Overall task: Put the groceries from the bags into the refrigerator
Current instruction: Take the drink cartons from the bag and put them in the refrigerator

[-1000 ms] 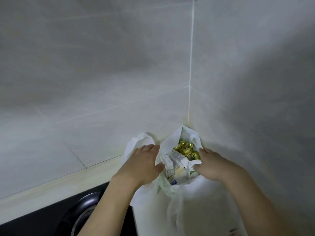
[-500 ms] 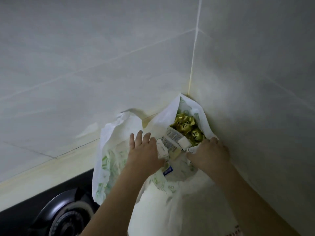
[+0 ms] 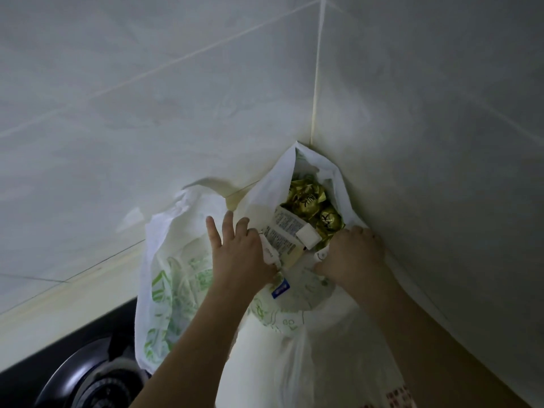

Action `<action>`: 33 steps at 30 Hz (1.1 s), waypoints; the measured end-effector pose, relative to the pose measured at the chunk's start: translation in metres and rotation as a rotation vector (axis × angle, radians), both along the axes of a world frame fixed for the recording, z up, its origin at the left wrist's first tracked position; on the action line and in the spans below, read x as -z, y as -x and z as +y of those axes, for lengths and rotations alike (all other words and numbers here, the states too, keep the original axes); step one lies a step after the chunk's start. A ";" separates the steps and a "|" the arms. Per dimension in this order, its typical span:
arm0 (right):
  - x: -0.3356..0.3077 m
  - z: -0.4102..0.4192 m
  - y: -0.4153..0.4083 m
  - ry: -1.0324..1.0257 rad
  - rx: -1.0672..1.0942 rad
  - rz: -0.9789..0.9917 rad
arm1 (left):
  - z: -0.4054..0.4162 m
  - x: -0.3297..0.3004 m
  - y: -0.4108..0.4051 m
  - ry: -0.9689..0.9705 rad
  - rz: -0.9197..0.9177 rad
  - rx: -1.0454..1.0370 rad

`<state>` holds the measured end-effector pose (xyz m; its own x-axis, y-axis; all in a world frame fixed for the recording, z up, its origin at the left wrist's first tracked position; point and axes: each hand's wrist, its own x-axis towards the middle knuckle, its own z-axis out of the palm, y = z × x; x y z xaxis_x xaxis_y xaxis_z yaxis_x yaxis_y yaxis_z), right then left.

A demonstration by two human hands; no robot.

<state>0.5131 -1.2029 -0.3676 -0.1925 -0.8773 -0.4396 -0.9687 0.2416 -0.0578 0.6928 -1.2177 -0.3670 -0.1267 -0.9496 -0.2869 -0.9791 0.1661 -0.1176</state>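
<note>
A white plastic bag with green print stands in the tiled corner, its mouth held wide. Inside lie gold-wrapped sweets and white tubes with printed labels, one with a white cap. My left hand rests on the bag's left rim with fingers spread and straight, its thumb side against a tube. My right hand has its fingers curled round the bag's right rim beside the wall.
Grey tiled walls meet in a corner right behind the bag. A black gas hob burner sits at the lower left on the pale counter. A second white bag lies under my forearms.
The view has dropped and closed in on the bag. The bag's mouth is spread wider, showing more of the green print, and my left fingers have straightened out.
</note>
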 end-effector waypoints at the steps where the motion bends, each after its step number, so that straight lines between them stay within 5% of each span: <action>1: -0.002 0.001 -0.001 0.013 0.002 -0.006 | 0.002 -0.003 0.000 0.010 0.009 -0.002; 22: -0.200 0.101 -0.048 0.591 -0.175 -0.158 | 0.155 -0.215 -0.054 0.545 0.383 -0.363; 33: -0.232 0.163 -0.133 0.684 -0.358 -0.297 | 0.259 -0.245 -0.132 0.693 0.380 -0.605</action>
